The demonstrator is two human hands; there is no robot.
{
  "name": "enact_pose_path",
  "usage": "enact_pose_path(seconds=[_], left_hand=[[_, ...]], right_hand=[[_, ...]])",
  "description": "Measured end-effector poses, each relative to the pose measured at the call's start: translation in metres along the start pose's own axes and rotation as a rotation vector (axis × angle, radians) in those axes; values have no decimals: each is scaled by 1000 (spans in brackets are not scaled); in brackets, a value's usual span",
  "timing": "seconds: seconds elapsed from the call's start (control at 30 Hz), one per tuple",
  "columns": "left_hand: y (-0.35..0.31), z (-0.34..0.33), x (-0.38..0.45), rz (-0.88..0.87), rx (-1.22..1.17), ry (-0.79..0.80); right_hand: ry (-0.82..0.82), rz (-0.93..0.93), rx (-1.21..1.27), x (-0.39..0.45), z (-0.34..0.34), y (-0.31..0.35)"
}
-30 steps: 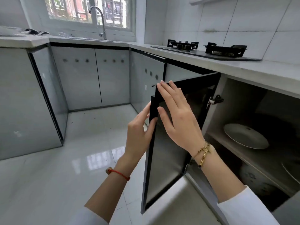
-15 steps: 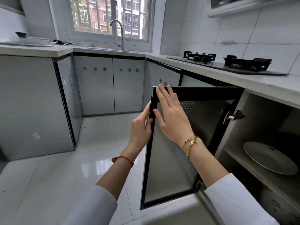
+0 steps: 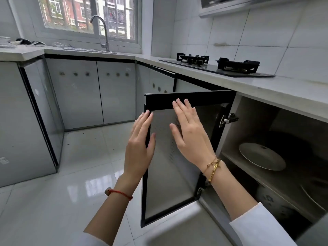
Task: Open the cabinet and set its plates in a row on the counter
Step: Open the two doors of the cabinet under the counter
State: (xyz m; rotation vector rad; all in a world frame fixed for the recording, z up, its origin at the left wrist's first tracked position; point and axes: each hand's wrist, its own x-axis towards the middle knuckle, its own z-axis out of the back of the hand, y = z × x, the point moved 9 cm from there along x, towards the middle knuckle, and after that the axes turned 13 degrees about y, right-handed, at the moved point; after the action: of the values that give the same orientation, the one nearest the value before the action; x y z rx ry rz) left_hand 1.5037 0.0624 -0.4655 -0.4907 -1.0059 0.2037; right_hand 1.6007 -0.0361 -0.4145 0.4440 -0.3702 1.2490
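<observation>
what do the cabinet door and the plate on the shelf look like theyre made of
Cabinet door: likely frosted or textured glass in a black frame, probably metal; the panel is translucent and dotted. Plate: probably glazed ceramic; white, smooth, faintly shiny.

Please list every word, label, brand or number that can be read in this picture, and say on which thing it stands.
None can be read.
Gold bracelet on the right wrist: engraved marks, too small to read.
Pale stickers on the grey cabinet doors: blurred, unreadable.
Patterned jar on the lower shelf: decoration only, no legible text.
</observation>
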Motion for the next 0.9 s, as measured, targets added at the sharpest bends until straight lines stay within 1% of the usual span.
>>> enact_pose_path(seconds=[0.17, 0.23, 0.4, 0.6, 0.77, 0.9], left_hand=[[-43, -34, 5, -192, -12, 123], [-57, -54, 7, -238, -44, 173], [-91, -110, 13, -265, -206, 311], [-149, -178, 8, -289, -351, 475], [-200, -228, 2, -335, -441, 574], [-235, -262, 0, -366, -506, 637]], right_hand=[[-39, -133, -79, -44, 24, -36], [-58, -191, -124, -65, 36, -51], [-87, -350, -201, -120, 70, -90], [-121, -538, -275, -183, 113, -130], [-149, -655, -361, -227, 144, -154], [-192, -699, -407, -250, 165, -170]])
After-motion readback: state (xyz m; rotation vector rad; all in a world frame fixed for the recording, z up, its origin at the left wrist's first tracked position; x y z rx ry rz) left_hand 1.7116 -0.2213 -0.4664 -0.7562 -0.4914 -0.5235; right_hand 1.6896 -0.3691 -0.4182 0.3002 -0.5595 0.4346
